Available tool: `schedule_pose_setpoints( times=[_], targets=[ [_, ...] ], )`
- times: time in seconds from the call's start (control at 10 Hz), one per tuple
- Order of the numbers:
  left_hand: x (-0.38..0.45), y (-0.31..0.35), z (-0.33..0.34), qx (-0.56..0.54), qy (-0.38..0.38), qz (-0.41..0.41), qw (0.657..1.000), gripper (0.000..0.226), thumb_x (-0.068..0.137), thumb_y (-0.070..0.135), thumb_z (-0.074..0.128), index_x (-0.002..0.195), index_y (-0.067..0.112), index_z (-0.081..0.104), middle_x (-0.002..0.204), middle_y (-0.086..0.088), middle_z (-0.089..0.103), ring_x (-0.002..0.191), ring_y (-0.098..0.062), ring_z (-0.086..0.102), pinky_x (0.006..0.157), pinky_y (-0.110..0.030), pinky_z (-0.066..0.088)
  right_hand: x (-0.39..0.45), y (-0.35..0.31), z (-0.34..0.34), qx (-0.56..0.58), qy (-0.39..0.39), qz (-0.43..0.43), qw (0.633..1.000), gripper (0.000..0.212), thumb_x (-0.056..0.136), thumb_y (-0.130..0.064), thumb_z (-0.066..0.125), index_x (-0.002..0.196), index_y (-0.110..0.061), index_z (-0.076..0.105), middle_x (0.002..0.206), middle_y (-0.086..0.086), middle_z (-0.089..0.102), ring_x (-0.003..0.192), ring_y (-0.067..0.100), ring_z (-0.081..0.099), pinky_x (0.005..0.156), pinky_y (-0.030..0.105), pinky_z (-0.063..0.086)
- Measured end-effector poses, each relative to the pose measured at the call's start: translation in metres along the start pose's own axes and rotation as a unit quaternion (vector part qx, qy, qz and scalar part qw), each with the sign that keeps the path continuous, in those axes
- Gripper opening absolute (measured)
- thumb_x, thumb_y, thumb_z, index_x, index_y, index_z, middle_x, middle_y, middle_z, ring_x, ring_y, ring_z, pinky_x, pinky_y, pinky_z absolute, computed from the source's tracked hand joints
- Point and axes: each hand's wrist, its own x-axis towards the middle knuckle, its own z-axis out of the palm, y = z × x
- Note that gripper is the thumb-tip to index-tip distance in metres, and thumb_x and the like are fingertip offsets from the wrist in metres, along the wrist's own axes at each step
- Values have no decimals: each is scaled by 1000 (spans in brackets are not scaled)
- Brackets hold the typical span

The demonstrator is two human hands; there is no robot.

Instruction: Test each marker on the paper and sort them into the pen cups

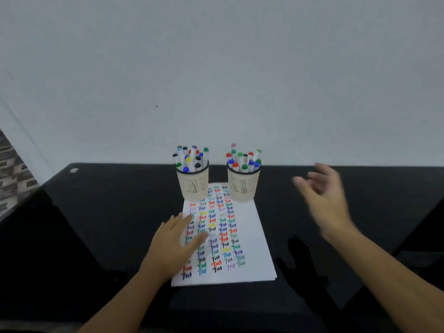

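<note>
A white sheet of paper [249,239] lies on the black table, covered with rows of the word "Test" in many colours. Two beige slatted pen cups stand on its far end: the left cup [193,182] and the right cup [243,185], each packed with several capped markers. My left hand [174,243] rests flat on the paper's left side, fingers straight. My right hand [324,200] hovers in the air to the right of the right cup, blurred, fingers loosely spread, holding nothing.
The black table [108,212] runs up to a plain white wall. A small silver fitting [74,170] sits at the table's far left corner. A patterned surface [12,174] shows past the left edge.
</note>
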Motion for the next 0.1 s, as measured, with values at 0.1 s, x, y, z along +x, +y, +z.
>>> schedule_pose_setpoints(
  times=[0.1],
  targets=[
    [-24,20,-27,-189,38,-45,980,68,74,78,64,137,59,44,137,25,52,120,-1,57,93,-24,49,1,-74,-86,67,72,-88,991,46,85,-31,76,128,-32,60,109,-5,64,86,1,61,78,16,52]
  ],
)
